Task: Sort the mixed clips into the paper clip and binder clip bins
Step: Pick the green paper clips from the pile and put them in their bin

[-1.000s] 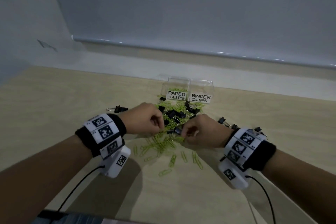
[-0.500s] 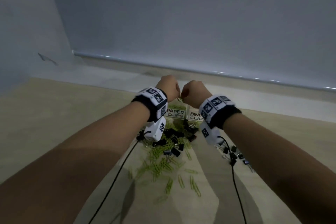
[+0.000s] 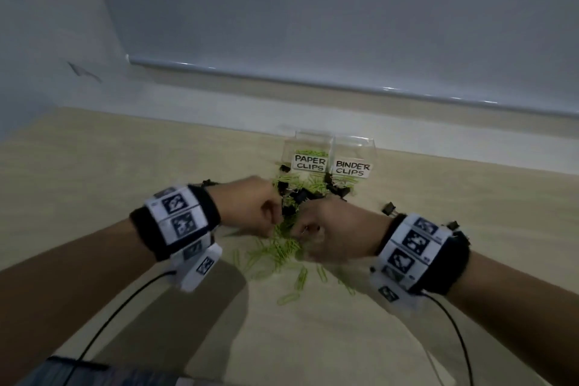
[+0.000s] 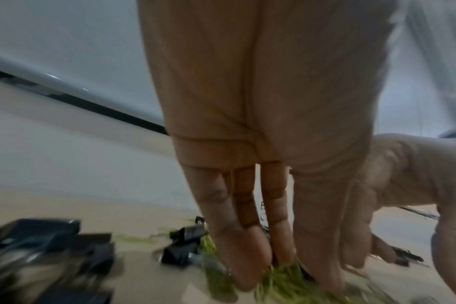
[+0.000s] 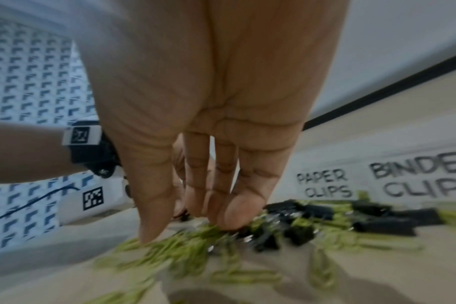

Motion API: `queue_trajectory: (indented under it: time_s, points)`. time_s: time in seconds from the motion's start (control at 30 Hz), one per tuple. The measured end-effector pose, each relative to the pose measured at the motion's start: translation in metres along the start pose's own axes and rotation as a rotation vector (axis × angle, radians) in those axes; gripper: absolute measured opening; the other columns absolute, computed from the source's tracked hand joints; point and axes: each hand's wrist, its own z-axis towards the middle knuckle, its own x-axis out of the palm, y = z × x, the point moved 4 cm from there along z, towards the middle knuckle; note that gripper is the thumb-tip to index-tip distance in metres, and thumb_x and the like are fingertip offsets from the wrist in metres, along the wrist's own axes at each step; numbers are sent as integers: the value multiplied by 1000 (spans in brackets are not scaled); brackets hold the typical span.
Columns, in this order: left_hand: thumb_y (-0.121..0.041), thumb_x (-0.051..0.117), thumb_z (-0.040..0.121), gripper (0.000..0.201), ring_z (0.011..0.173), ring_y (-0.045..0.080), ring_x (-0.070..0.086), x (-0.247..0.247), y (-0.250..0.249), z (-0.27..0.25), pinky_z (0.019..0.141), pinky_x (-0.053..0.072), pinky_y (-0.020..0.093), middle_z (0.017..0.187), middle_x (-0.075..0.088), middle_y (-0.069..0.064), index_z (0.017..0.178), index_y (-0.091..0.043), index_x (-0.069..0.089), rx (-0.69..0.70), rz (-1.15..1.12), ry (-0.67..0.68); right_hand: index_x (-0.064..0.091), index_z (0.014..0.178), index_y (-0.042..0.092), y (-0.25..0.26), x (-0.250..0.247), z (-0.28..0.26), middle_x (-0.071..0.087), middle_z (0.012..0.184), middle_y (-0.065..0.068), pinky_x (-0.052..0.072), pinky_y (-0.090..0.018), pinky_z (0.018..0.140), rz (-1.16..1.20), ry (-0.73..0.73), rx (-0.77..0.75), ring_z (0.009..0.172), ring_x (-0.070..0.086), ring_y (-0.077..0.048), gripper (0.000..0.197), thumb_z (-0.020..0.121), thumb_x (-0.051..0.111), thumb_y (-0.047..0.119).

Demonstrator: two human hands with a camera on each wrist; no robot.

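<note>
Green paper clips (image 3: 282,249) and black binder clips (image 3: 301,197) lie mixed in a pile on the wooden table (image 3: 94,182). Behind the pile stand two clear bins: the one labelled PAPER CLIPS (image 3: 309,162) holds some green clips, and BINDER CLIPS (image 3: 352,168) is to its right. My left hand (image 3: 275,219) reaches down into the pile, and its fingertips and thumb (image 4: 323,257) pinch a tuft of green clips (image 4: 281,286). My right hand (image 3: 302,235) is close beside it. The right fingertips (image 5: 237,216) touch a binder clip and the thumb (image 5: 149,232) rests apart on green clips.
Stray binder clips (image 3: 390,208) lie right of the pile, with another (image 3: 208,182) behind my left wrist. A pale ledge (image 3: 219,110) and wall rise just behind the bins. Black cables (image 3: 119,316) trail from both wrist units over the near table.
Half a second ago both hands were raised together over the bins. They have come back down toward me and are in the pile again.
</note>
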Motion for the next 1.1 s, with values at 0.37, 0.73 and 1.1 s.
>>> queue_trajectory:
  time_s: [0.37,0.73,1.1]
  points:
    - [-42,82,66,58,87,9,45,46,-6,-33,70,38,20,105,48,-6,112,-21,55,-7,63,-38,63,106,8,18,26,9,56,108,-6,46,-33,81,-80,69,48,97,53,-22,37,77,75,28]
    - [-12,67,82,10,71,10,55,43,-26,-10,62,41,18,78,59,-4,92,-11,68,33,32,-33,73,95,10,-3,21,-3,69,89,-5,51,-30,69,17,-74,17,74,59,-19,20,79,61,7]
    - [-11,67,83,5,55,-4,60,-8,-21,17,59,49,14,66,66,-11,86,-13,71,62,-215,-93,76,85,8,-72,-60,6,74,72,-1,56,-18,62,547,-401,354,59,67,-3,7,78,74,10]
